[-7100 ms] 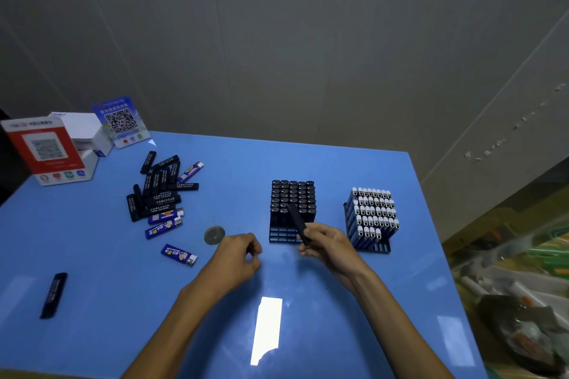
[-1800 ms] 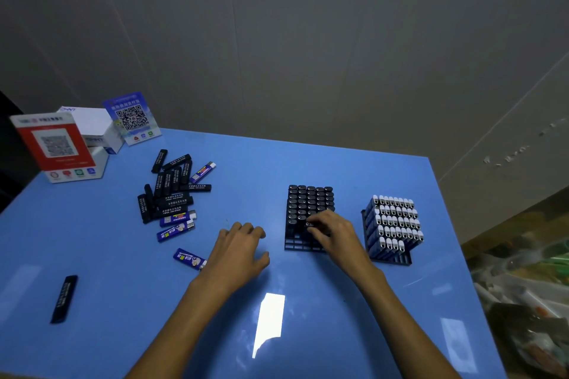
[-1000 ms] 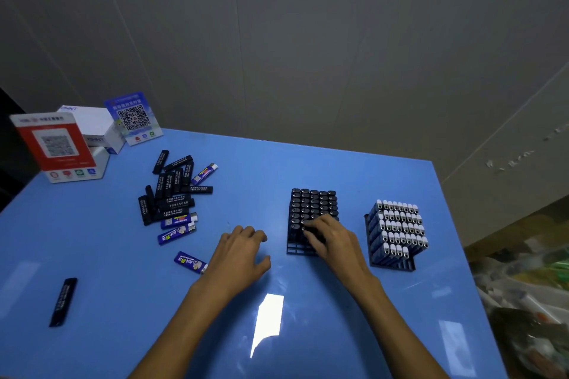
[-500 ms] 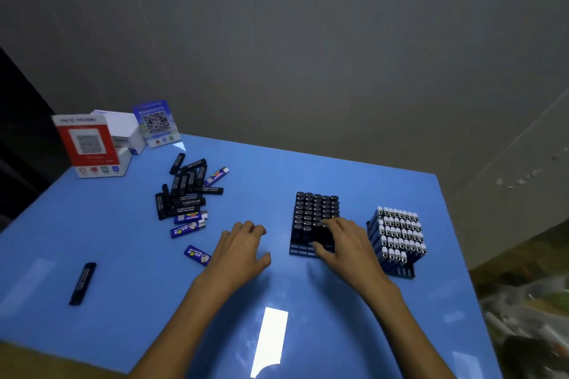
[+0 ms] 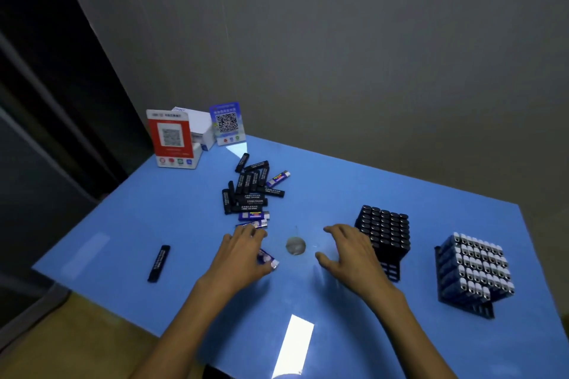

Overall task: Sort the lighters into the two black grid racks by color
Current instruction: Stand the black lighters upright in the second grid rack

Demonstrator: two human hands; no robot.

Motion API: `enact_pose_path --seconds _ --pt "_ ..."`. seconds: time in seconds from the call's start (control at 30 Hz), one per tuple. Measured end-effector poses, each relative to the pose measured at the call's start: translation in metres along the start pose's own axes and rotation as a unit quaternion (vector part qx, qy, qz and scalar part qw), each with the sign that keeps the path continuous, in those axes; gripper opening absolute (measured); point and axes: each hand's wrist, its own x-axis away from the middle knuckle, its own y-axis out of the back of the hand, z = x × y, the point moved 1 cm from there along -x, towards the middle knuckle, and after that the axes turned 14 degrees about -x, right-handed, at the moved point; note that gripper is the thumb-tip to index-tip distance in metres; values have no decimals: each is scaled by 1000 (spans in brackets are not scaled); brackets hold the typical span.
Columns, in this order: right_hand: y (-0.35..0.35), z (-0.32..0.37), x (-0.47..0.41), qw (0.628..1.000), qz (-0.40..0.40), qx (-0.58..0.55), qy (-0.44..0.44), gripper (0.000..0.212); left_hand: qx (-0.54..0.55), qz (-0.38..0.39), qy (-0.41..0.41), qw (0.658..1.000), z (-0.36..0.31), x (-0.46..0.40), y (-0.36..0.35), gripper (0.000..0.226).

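Observation:
A black grid rack (image 5: 385,232) holds several black lighters. A second rack (image 5: 474,274) at the right holds several blue lighters with white caps. A loose pile of black lighters (image 5: 251,192) with a few blue ones (image 5: 254,216) lies at centre left. My left hand (image 5: 243,255) is spread flat over a blue lighter (image 5: 268,260), just below the pile. My right hand (image 5: 348,252) hovers with fingers spread, empty, left of the black rack. One black lighter (image 5: 159,262) lies alone at the left.
The blue table (image 5: 338,301) has its near edge at the lower left. A red QR stand (image 5: 172,138), a white box (image 5: 200,129) and a blue QR sign (image 5: 228,123) stand at the far left corner. A small round grey disc (image 5: 296,245) lies between my hands.
My right hand has come off the black rack and moved left, empty. My left hand has slid left onto the blue lighter. The camera has turned left.

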Motion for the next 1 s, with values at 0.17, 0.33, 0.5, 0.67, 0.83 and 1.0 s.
enact_pose_path --seconds 0.17,0.33,0.5,0.67,0.83,1.0 --pt "-39 37 -35 1000 -15 1 -22 66 -31 -7 -23 999 67 -19 -2 63" --pt "-77 67 -55 997 -25 -6 -79 72 -26 7 -84 996 118 -38 -6 69" --pt "-92 80 -53 990 -45 -10 -134 54 -17 -4 -163 986 124 -49 -18 68" --pt "-87 78 -41 983 -72 -10 -170 50 -8 -10 -258 966 93 -59 -46 59" --pt "-82 58 -33 982 -77 0 -174 47 -12 -62 -273 960 82 -74 -67 24" --pt "-81 45 -39 986 -67 -10 -154 47 -5 -100 -210 973 103 -79 -74 22"
